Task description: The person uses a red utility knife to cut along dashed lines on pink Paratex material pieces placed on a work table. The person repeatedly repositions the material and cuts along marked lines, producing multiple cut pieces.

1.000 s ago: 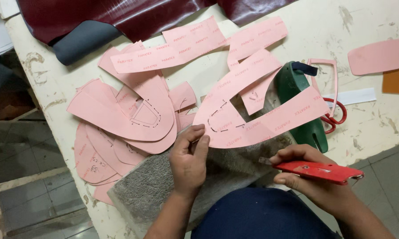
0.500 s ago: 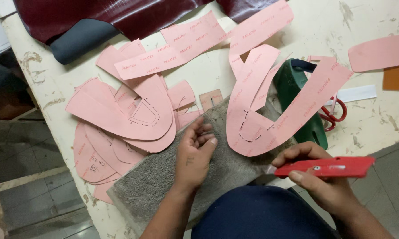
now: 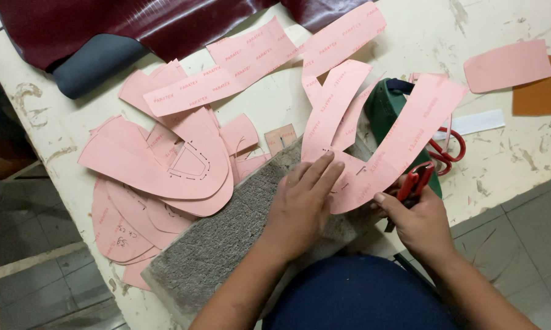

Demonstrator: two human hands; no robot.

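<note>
The left hand (image 3: 303, 205) lies flat, fingers spread and pressing down on a U-shaped pink card pattern (image 3: 373, 140), pinning its lower curve against a rough grey textured slab (image 3: 226, 244) that sits at the near edge of the worn cream table (image 3: 422, 36). The right hand (image 3: 419, 220) is clenched around a red utility knife (image 3: 415, 182), its tip set at the pattern's outer edge just beside the left fingertips. The pattern's two arms rise away from the hands, the right arm crossing over a dark green object (image 3: 387, 107); what that object is cannot be told. Red-handled scissors (image 3: 448, 150) lie just behind it, partly covered. To the left, a heap of pink card patterns (image 3: 159, 165) is fanned out, the top one a broad curved piece with a dotted inner outline; small repeated printing in a darker pink runs across most pieces. Two long pink strips (image 3: 239, 67) lie farther back, near a fold of dark maroon leather (image 3: 135, 24) and a slate-blue piece (image 3: 95, 61). At the far right sit a rounded pink piece (image 3: 508, 64), a tan-orange piece (image 3: 544, 91) touching it, and a narrow white strip (image 3: 477, 122).
</note>
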